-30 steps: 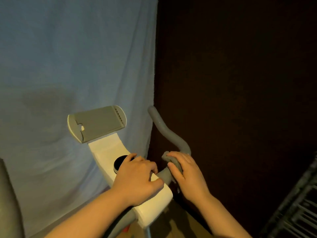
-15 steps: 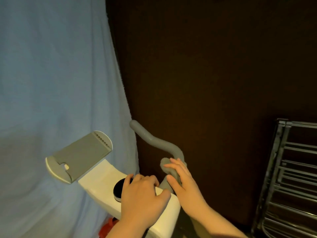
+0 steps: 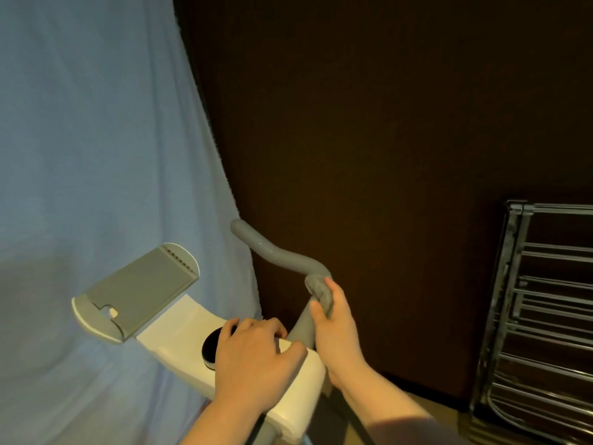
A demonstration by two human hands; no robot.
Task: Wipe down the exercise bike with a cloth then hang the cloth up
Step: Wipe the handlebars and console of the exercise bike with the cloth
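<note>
The right hand [image 3: 337, 329] is closed around a small grey cloth [image 3: 319, 292], bunched against the bike's grey handlebar [image 3: 282, 255] just below its bend. The left hand [image 3: 253, 361] lies flat, fingers curled, on the white console [image 3: 179, 342], gripping nothing and partly covering its black dial [image 3: 211, 346]. The cloth looks soft and light (easily wadded), so it should hang best pinched by 1 edge over the metal drying rack [image 3: 545, 316] at right.

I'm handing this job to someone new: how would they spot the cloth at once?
Start at the white console of the exercise bike and follow the grey handlebar that curves up to its right. The right hand grips that bar where it bends down, and the cloth is the small bunched grey wad under its fingers. It looks wrinkled and soft; the bar is smooth.
</note>
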